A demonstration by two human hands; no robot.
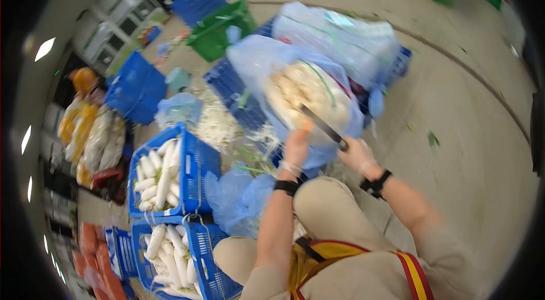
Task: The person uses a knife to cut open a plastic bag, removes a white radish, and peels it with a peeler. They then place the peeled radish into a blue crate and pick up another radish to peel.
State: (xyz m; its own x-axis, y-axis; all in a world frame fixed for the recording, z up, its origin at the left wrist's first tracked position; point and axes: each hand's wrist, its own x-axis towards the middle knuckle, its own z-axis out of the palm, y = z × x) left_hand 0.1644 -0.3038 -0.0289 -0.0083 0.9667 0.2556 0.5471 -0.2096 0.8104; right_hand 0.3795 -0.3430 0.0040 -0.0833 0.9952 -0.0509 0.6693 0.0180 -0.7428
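Observation:
My right hand [359, 157], in a thin translucent glove, is closed around the dark handle of a knife [322, 125]. Its blade points up and left, over an opened blue plastic bag [252, 64] with pale, blurred vegetables [295, 87] inside, perhaps peeled radishes. At the near edge of that bag is my left hand [296, 149], gloved too and left of the knife. Motion blurs its fingers; an orange spot shows at their tips, and I cannot make out whether they grip anything.
Two blue crates [198, 172] of white radishes [162, 178] stand on my left, beside a crumpled blue bag [241, 198]. Behind the opened bag lies another full bag [346, 42] on a blue pallet [221, 81]. White peelings [216, 118] litter the floor near a green crate [224, 30].

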